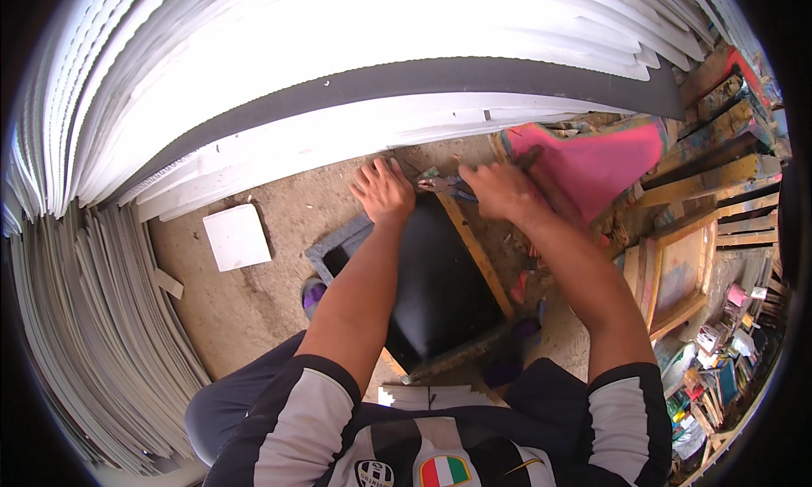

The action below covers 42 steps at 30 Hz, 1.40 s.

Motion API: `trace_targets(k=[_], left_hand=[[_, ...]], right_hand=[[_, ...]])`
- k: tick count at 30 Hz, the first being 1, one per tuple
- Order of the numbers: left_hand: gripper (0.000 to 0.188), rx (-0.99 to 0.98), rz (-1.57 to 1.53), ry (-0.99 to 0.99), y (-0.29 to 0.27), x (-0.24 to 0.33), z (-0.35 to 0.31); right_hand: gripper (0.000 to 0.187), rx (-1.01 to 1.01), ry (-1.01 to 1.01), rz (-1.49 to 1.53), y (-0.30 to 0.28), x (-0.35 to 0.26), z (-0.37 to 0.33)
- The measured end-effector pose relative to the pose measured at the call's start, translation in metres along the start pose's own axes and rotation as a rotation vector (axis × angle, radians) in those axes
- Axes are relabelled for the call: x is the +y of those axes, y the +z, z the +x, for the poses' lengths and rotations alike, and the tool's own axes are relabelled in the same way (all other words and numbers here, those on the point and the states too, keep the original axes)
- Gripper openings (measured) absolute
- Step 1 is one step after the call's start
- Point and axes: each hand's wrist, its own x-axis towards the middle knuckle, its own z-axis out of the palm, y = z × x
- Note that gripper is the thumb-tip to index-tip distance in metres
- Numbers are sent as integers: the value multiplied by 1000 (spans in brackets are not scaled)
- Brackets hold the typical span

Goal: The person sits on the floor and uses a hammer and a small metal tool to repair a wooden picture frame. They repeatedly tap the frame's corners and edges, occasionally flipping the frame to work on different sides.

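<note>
A wooden frame (pixel 475 252) with a glossy black sheet (pixel 436 284) across it lies between my legs, tilted toward the right. My left hand (pixel 385 191) presses on its far left corner, the fingers stretched out and spread. My right hand (pixel 501 191) is closed around the handles of a pair of pliers (pixel 433 184). Their metal jaws point left and reach the frame's far corner, close to my left fingers. Whether the jaws grip anything there is too small to tell.
White corrugated sheets (pixel 338 22) stand stacked along the far side, and more stacked sheets (pixel 93 318) on the left. A white square piece (pixel 237 238) lies on the floor (pixel 283 199). Right: a pink panel (pixel 605 166), wooden frames (pixel 677 276) and piled clutter (pixel 719 360).
</note>
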Motion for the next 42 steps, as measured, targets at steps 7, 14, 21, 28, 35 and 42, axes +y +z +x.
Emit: trace_targets(k=[7, 14, 21, 28, 35, 42], left_hand=[[41, 23, 14, -26, 2, 1, -4], [41, -42, -1008, 221, -30, 50, -56], [34, -683, -1563, 255, -78, 188, -187], [27, -894, -1721, 166, -56, 226, -289], [27, -1014, -1627, -101, -9, 237, -361], [27, -888, -1511, 24, 1, 252, -371]], right_hand=[[45, 143, 63, -66, -142, 16, -57], [46, 144, 157, 718, -85, 56, -165], [46, 303, 285, 1338, -7, 46, -268], [35, 215, 414, 1725, 96, 62, -347], [23, 166, 470, 2320, 155, 46, -403], [30, 186, 467, 2451, 190, 55, -411]])
